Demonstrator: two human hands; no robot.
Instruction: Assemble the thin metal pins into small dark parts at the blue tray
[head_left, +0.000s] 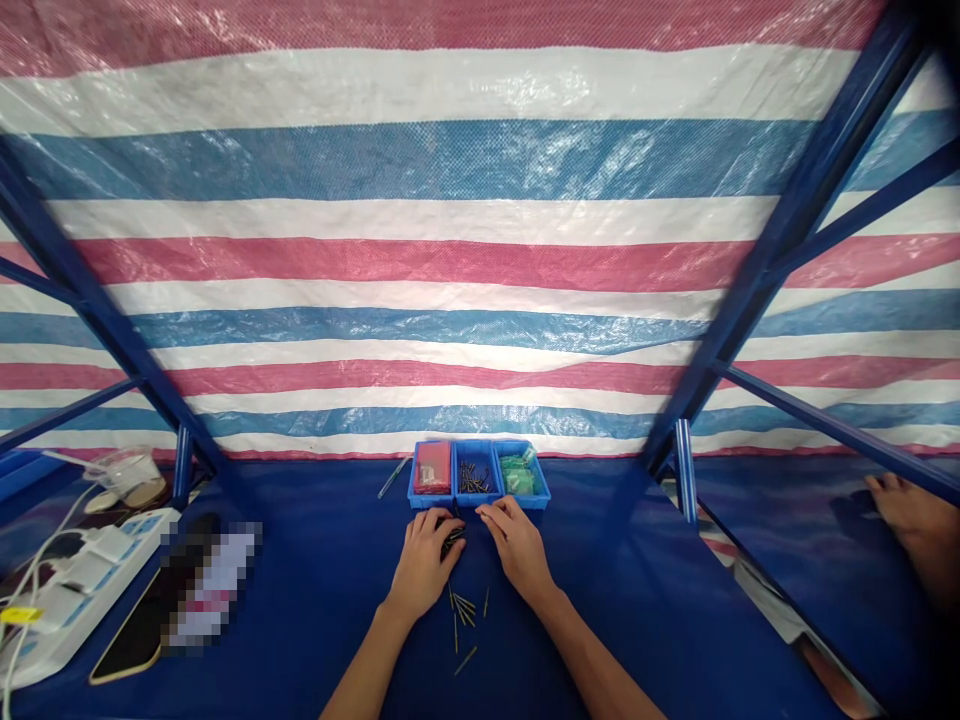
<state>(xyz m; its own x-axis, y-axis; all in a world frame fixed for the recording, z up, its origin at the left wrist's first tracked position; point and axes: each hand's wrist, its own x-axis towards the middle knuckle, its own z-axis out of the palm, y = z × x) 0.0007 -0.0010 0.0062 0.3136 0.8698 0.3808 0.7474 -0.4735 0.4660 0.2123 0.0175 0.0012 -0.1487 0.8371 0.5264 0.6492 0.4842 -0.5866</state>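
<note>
Fingers curled, my left hand (421,562) is closed around several small dark metal pieces (452,541), just in front of the blue bins. My right hand (519,548) is beside it, thumb and fingertips together near the front of the middle bin; what they pinch, if anything, is too small to make out. Several thin brass-coloured rods (463,608) lie loose on the blue table below the hands. The middle blue bin (477,497) holds several dark thin metal pieces (472,478). Red packets (433,467) fill the left bin, and green plastic packets (519,474) the right one.
A pen (391,479) lies left of the bins. Farther left are a phone (139,625), a white power strip (82,595) with plugs and cables, and a clear plastic cup (135,475). Blue frame bars (757,265) slant on both sides. Another person's hand (896,505) is at far right.
</note>
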